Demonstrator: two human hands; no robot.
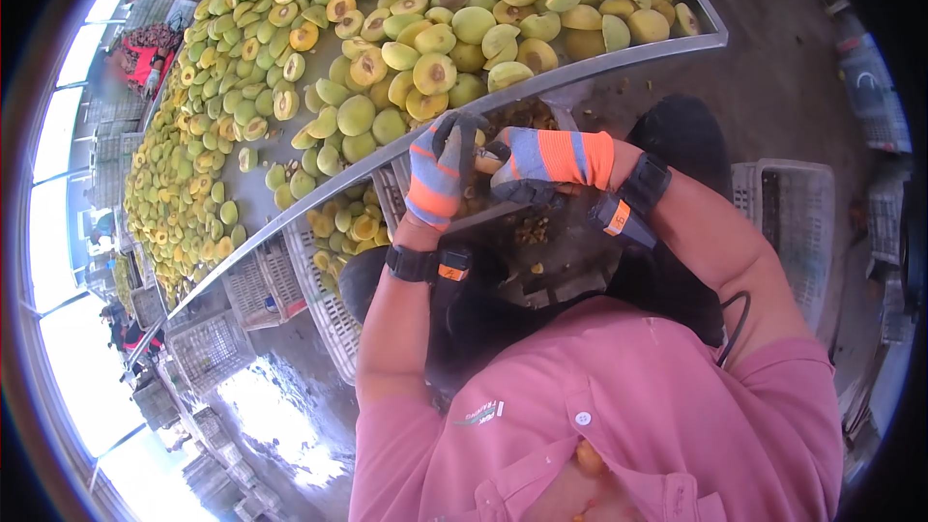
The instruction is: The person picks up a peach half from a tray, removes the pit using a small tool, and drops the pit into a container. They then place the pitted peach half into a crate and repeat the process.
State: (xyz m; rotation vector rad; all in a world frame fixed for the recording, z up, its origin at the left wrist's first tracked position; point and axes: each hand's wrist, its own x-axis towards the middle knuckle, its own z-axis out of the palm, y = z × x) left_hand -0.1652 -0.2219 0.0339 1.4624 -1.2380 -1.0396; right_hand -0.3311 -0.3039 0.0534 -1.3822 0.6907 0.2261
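My left hand (440,169), in a grey, blue and orange glove, is raised just below the metal rim of the fruit table (362,166). Its fingers are curled around a small brownish fruit piece (487,161). From the right, my right hand (541,162), gloved alike, meets it at this piece with closed fingers. Something small and dark shows at its fingertips, too small to name. Halved green-yellow fruits (435,73), some with brown centres, lie cut side up or down on the table beyond my hands.
White plastic crates stand below the table (329,304), at the left (210,350) and at the right (797,232). More fruit (362,228) lies in a crate under the rim. Another person (150,56) is at the table's far left. Scraps lie on the floor between my legs.
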